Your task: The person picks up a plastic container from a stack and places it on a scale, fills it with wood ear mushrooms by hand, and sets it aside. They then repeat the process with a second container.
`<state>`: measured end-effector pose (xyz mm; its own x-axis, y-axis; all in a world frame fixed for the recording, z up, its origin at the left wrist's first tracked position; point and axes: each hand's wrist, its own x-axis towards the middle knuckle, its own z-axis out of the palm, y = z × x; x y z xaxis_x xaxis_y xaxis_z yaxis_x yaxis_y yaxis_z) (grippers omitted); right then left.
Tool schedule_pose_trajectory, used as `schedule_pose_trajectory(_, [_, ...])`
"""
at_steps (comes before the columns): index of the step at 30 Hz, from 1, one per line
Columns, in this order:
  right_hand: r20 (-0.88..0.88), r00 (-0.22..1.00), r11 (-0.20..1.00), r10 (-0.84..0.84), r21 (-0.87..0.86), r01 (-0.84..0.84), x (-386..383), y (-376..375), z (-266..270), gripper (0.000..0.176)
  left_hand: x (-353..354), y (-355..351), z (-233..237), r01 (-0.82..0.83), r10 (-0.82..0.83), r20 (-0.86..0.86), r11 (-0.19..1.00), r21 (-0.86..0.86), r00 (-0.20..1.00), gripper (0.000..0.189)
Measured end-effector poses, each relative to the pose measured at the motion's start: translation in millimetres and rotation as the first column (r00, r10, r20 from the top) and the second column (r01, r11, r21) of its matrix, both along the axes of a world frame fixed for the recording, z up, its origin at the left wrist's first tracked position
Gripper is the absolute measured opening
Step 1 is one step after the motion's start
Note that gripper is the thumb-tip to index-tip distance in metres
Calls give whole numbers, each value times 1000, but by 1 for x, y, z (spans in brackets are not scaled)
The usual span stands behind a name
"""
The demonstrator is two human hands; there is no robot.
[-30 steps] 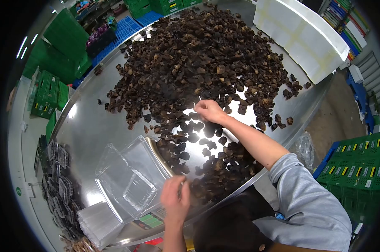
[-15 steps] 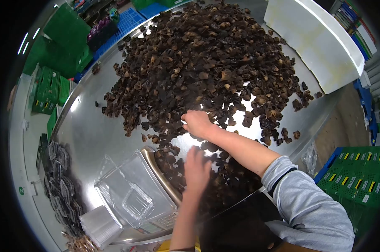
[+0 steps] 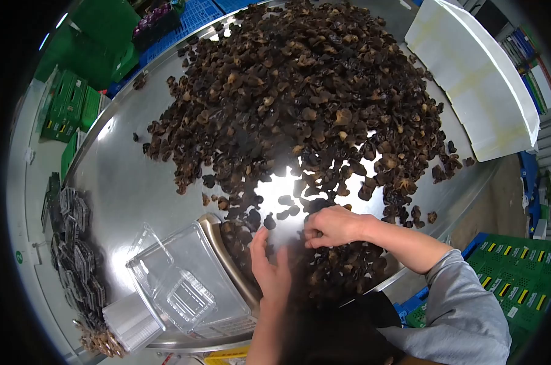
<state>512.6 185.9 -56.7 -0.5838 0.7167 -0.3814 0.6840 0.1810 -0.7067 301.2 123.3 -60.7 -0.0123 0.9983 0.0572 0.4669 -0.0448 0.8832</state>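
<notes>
A large heap of dark brown wood ear mushrooms (image 3: 287,91) covers the far part of the metal table (image 3: 129,164). A smaller pile of them (image 3: 342,274) lies at the near edge, partly behind my hands. My left hand (image 3: 270,267) is over the left side of this near pile, thumb and fingers apart, with nothing seen in it. Just right of it, my right hand (image 3: 336,226) has curled fingers at the pile's far side; what they hold, if anything, is hidden. Beside my left forearm, an open clear plastic tub (image 3: 190,286) rests on a scale (image 3: 211,228).
A stack of clear lids or trays (image 3: 132,322) stands left of the tub. Filled dark packs (image 3: 77,243) line the left edge. A white foam board (image 3: 470,79) stands at the back right. Green crates (image 3: 519,274) are off the table to the right.
My right hand has come back from the large heap to the near pile, uncovering bright tabletop. My left hand has dropped slightly nearer to me. The view has shifted a little.
</notes>
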Motion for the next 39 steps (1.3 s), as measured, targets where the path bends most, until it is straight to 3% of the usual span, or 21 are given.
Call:
schedule_pose_trajectory(1, [6, 1000, 999, 23, -36, -22, 3, 4, 6, 21, 4, 8, 0, 22, -21, -28, 999, 26, 999, 50])
schedule_pose_trajectory(3, [-112, 977, 983, -182, -46, 178, 11, 29, 8, 24, 15, 27, 7, 36, -35, -29, 999, 32, 999, 50])
schedule_pose_trajectory(4, [-107, 970, 973, -218, 56, 225, 15, 51, 6, 25, 19, 38, 10, 43, -42, -36, 999, 28, 998, 50])
schedule_pose_trajectory(5, [-180, 951, 877, -251, 374, 302, 20, 72, 9, 28, 22, 51, 6, 27, -25, -27, 998, 50, 999, 51])
schedule_pose_trajectory(8, [-457, 860, 622, -226, 612, 489, 30, 159, 19, 32, 22, 108, 13, 8, -4, -66, 997, 71, 998, 55])
schedule_pose_trajectory(10, [-418, 871, 526, -258, 696, 489, 34, 209, 22, 40, 22, 150, 10, -18, 22, -64, 998, 60, 998, 58])
schedule_pose_trajectory(11, [-379, 866, 555, -326, 665, 500, 34, 228, 18, 45, 21, 173, 9, 3, 9, -142, 996, 85, 990, 64])
schedule_pose_trajectory(13, [-339, 861, 471, -380, 730, 495, 29, 250, -18, 49, 26, 213, -1, 54, -44, -199, 997, 48, 979, 71])
schedule_pose_trajectory(15, [-81, 918, 644, -389, 688, 334, 17, 230, -40, 57, 30, 231, -21, 138, -174, -300, 981, -137, 938, 77])
schedule_pose_trajectory(16, [-51, 947, 784, -317, 548, 293, 18, 206, -30, 59, 34, 229, -25, 199, -252, -314, 961, -191, 915, 79])
schedule_pose_trajectory(17, [-102, 957, 767, -270, 579, 278, 21, 185, -35, 60, 41, 218, -14, 239, -288, -390, 956, -168, 875, 74])
schedule_pose_trajectory(19, [-228, 947, 772, -226, 551, 317, 28, 135, -42, 62, 47, 182, -26, 273, -246, -334, 961, 36, 910, 69])
schedule_pose_trajectory(21, [-262, 951, 754, -165, 588, 293, 36, 78, -36, 65, 53, 132, -23, 329, -292, -275, 939, 100, 916, 58])
schedule_pose_trajectory(23, [-252, 965, 785, -75, 582, 212, 45, 24, -29, 65, 47, 79, -30, 417, -392, -322, 909, 8, 862, 50])
schedule_pose_trajectory(27, [-172, 985, 866, -28, 487, 110, 42, -68, -15, 55, 31, 0, -12, 474, -365, -489, 873, 117, 792, 37])
schedule_pose_trajectory(29, [-238, 971, 874, 6, 474, 111, 36, -95, -15, 47, 14, -26, -10, 463, -354, -496, 879, 112, 793, 31])
schedule_pose_trajectory(33, [-399, 905, 929, 149, 369, 10, 31, -112, 4, 34, -16, -62, 2, 430, -381, -532, 902, -34, 756, 29])
schedule_pose_trajectory(35, [-508, 847, 902, 157, 423, 87, 35, -104, 1, 26, -29, -71, 5, 410, -378, -530, 910, -61, 759, 30])
schedule_pose_trajectory(37, [-472, 863, 824, 182, 553, 128, 54, -69, 10, 24, -34, -74, 10, 375, -349, -500, 926, -51, 793, 31])
schedule_pose_trajectory(39, [-293, 956, 695, 32, 693, 189, 82, -20, 21, 26, -34, -76, 12, 321, -280, -490, 947, -1, 826, 30])
